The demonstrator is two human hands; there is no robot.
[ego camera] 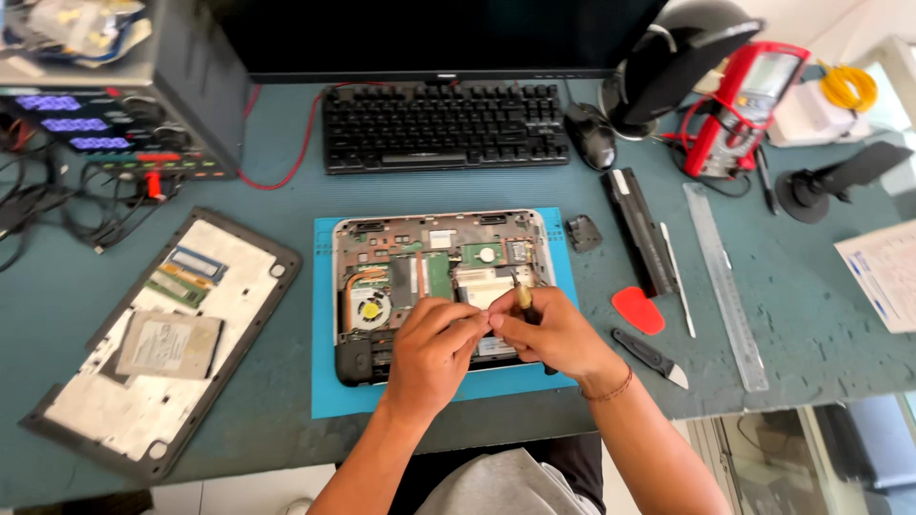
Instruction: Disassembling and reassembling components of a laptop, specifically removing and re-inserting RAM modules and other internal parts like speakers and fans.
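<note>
In the middle of the frame, both hands meet over the open laptop on the blue mat. The right hand has its fingers closed around a small screwdriver, tip down into the laptop. The left hand has its fingers pinched together, touching the right fingers; I cannot tell if they hold anything.

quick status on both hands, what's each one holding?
Left hand: fingers pinched together against the right hand's fingertips; what it grips cannot be told.
Right hand: closed on a small screwdriver, tip over the opened laptop.
</note>
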